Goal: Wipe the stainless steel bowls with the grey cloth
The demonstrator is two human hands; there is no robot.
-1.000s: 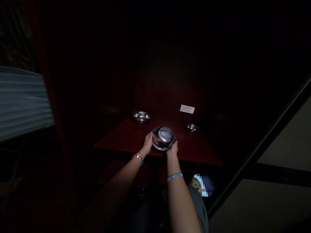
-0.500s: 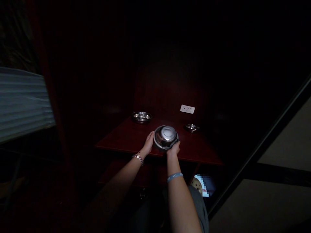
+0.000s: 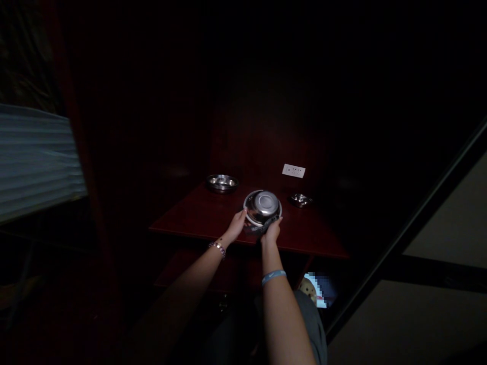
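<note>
Between my hands is a shiny metal bowl [image 3: 266, 203], its base turned up toward me and its rim facing away. My left hand [image 3: 238, 223] grips the rim at the lower left, fingers closed on it. At the lower right, my right hand [image 3: 272, 230] is closed on a dark cloth [image 3: 258, 229] pressed against the bowl's edge; the fingers are partly hidden. A wide metal bowl [image 3: 221, 183] sits at the back left of the dark red shelf [image 3: 190, 215]. At the back right stands a smaller metal bowl [image 3: 301, 201].
A white socket plate [image 3: 293, 171] is on the back panel. A lower shelf [image 3: 182, 271] lies beneath the upper one. Pale ribbed material [image 3: 38, 157] is at the left. A dark diagonal frame edge [image 3: 388, 258] runs along the right. A tan shoe [image 3: 307, 289] shows below.
The bowl has moved slightly up and to the right. My left hand has shifted along its rim toward the bottom, and more of the dark cloth shows below the bowl.
</note>
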